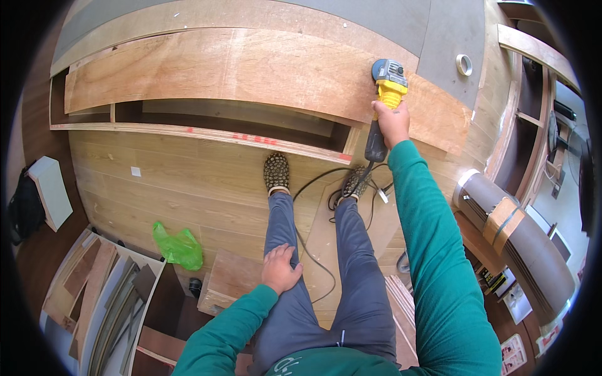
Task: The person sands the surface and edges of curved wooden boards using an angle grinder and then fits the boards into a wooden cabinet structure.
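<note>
My right hand (393,122) is closed around the yellow body of an angle grinder (390,88). The grinder's blue-grey disc head lies over the right part of a long plywood sheet (232,69); whether the disc touches the wood I cannot tell. From its dark rear handle a black cord (311,175) runs down and loops by my right shoe. The sheet rests on top of a low wooden cabinet frame (213,133), whose open compartments show along the near side. On my left thigh, near the knee, my left hand (281,268) lies flat, holding nothing.
A roll of tape (464,64) sits on the grey board at the upper right. Stacked wood strips (94,282) fill a bin at lower left, beside a green plastic bag (178,245). A large brown roll (520,232) stands at right. Cord loops cross the floor around my feet.
</note>
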`<move>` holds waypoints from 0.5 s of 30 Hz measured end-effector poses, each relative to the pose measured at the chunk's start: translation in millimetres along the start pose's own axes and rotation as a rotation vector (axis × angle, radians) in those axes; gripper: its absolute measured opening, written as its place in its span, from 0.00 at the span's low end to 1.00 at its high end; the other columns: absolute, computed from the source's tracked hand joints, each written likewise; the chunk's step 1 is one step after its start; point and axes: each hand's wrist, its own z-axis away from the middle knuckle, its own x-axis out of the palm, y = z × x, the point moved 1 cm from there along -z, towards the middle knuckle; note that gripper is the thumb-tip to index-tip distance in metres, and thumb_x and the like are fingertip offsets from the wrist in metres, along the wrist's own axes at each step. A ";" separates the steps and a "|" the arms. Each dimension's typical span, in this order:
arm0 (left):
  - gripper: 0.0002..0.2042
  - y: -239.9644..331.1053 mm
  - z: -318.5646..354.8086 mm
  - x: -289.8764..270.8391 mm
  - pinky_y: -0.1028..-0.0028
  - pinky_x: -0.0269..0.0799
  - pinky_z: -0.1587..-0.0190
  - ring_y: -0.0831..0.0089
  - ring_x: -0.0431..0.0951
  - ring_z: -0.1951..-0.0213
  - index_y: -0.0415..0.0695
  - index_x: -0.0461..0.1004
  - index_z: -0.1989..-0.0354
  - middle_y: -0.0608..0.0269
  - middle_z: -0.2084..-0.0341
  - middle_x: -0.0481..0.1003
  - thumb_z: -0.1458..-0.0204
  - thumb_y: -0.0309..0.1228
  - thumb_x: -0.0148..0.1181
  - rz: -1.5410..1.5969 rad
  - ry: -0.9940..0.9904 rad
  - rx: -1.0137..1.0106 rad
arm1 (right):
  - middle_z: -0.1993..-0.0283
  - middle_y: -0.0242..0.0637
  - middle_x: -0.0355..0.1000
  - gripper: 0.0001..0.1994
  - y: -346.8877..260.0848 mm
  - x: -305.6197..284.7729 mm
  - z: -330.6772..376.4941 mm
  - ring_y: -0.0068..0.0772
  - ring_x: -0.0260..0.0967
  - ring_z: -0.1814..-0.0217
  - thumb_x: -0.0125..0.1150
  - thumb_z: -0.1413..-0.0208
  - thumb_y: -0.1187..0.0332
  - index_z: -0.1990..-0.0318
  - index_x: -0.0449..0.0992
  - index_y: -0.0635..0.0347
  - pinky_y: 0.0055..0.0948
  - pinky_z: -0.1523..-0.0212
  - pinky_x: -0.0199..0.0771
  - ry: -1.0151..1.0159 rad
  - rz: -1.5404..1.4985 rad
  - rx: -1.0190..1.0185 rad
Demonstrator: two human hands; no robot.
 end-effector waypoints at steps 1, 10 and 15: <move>0.29 0.3 0.0 -0.1 0.55 0.56 0.28 0.53 0.65 0.32 0.44 0.73 0.37 0.51 0.34 0.69 0.47 0.45 0.63 0.003 0.001 0.002 | 0.58 0.41 0.78 0.24 0.5 0.1 0.6 0.34 0.76 0.58 0.74 0.53 0.62 0.51 0.73 0.64 0.35 0.55 0.76 -0.005 -0.005 -0.010; 0.29 0.6 -1.1 0.2 0.56 0.58 0.29 0.52 0.66 0.33 0.44 0.73 0.38 0.51 0.35 0.70 0.47 0.45 0.64 -0.012 0.016 0.014 | 0.59 0.35 0.76 0.21 -10.1 -4.2 -0.2 0.28 0.73 0.62 0.73 0.50 0.66 0.50 0.73 0.62 0.31 0.60 0.75 0.067 0.072 0.079; 0.30 2.2 -3.2 -0.2 0.56 0.60 0.30 0.52 0.67 0.33 0.44 0.73 0.38 0.50 0.35 0.70 0.48 0.45 0.65 -0.039 0.030 0.035 | 0.57 0.42 0.78 0.23 -9.3 2.2 2.2 0.36 0.76 0.58 0.73 0.53 0.64 0.52 0.73 0.65 0.35 0.56 0.76 -0.023 0.105 0.015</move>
